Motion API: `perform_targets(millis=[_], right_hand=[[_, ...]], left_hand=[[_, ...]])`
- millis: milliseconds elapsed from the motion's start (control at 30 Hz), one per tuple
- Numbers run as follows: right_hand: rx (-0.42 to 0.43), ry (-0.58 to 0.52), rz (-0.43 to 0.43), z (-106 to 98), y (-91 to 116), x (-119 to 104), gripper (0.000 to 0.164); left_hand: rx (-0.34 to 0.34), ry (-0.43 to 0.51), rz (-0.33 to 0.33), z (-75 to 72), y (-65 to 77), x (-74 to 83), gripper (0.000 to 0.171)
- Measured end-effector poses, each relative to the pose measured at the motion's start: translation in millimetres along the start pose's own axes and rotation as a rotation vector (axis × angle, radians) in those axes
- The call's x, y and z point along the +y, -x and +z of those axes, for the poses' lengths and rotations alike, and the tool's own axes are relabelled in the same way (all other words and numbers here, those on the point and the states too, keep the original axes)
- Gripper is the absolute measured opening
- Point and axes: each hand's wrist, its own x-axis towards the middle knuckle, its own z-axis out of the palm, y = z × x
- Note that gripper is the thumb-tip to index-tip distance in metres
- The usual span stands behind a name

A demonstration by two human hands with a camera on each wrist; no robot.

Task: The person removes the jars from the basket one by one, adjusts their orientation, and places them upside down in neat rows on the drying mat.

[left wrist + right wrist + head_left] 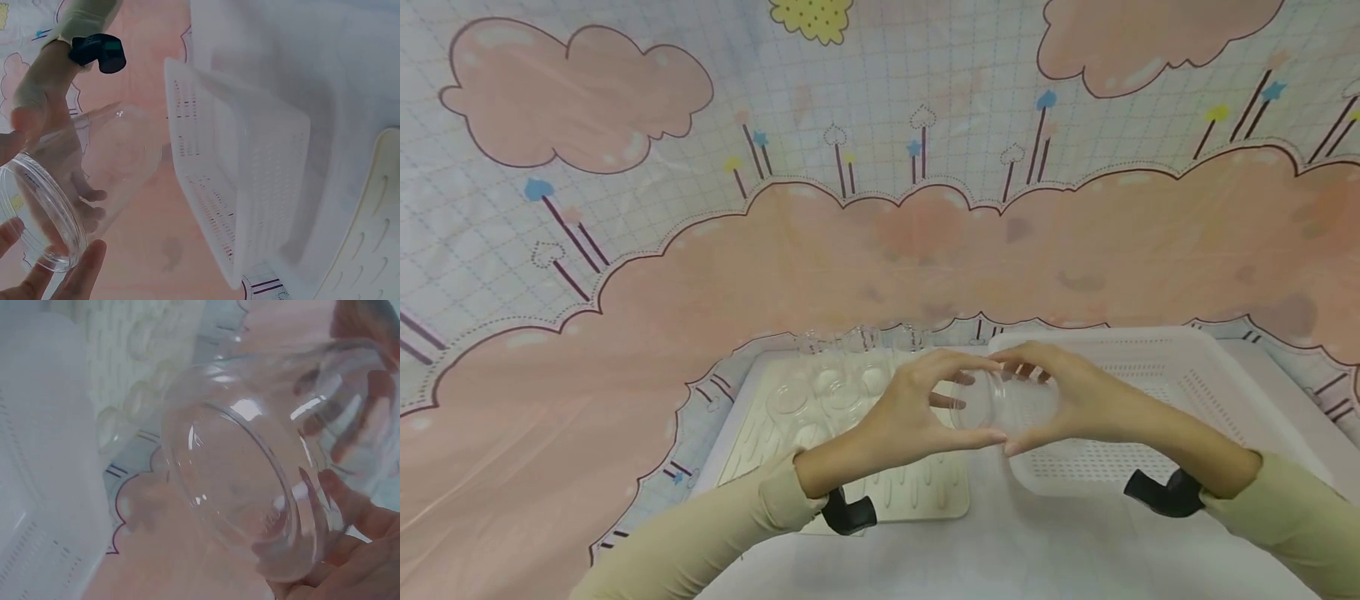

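Note:
Between my hands is a clear cup [979, 406], held on its side above the gap between a mat and a basket. My left hand [910, 412] grips it around the thick round rim [78, 244], fingers and thumb on opposite sides. Curled about the body from the other side is my right hand [1071, 400]; its fingers show through the clear wall in the left wrist view. The cup's round base [231, 469] faces the right wrist camera. Fingertips of both hands come close together at the cup's top and bottom edges in the head view.
A cream ridged draining mat [917, 498] lies at left, with several clear cups [792, 398] on it toward the back. At right stands a white perforated plastic basket [1157, 335]. Both are on a white table [985, 550], before a patterned cloth backdrop [880, 267].

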Motion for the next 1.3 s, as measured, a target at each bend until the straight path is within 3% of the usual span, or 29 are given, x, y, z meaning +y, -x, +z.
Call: perform_targets(millis=[167, 300, 400, 600, 733, 933, 1033, 1167, 1300], right_hand=[[0.045, -0.124, 0.042, -9, 3, 9, 0.07], [0.098, -0.332, 0.132, -7, 3, 18, 0.046], [0.169, -0.529, 0.186, 1, 3, 25, 0.049], [0.307, -1.048, 0.109, 27, 6, 34, 0.044], [0.389, -1.284, 0.055, 44, 8, 35, 0.045], [0.404, -1.452, -0.065, 68, 7, 28, 0.05], [0.408, -1.481, -0.108, 78, 3, 22, 0.048], [0.448, -1.542, -0.053, 88, -5, 11, 0.048], [0.496, -1.687, 0.04, 95, -13, 2, 0.054]], left_hand=[[0.027, 0.027, -0.035, -3.9, -0.7, -2.7, 0.062], [0.06, 0.033, -0.055, -9.4, -0.6, -5.0, 0.063], [0.083, 0.041, -0.06, -13.4, -0.8, -6.8, 0.063], [0.133, 0.062, -0.069, -20.0, -1.3, -8.5, 0.062], [0.157, 0.071, -0.069, -23.4, -2.0, -7.6, 0.062], [0.191, 0.099, -0.045, -26.0, -4.1, -8.4, 0.062], [0.2, 0.102, -0.032, -26.6, -5.0, -10.2, 0.062], [0.212, 0.107, -0.032, -26.7, -5.4, -12.6, 0.062], [0.222, 0.126, -0.035, -26.5, -5.6, -14.0, 0.061]])
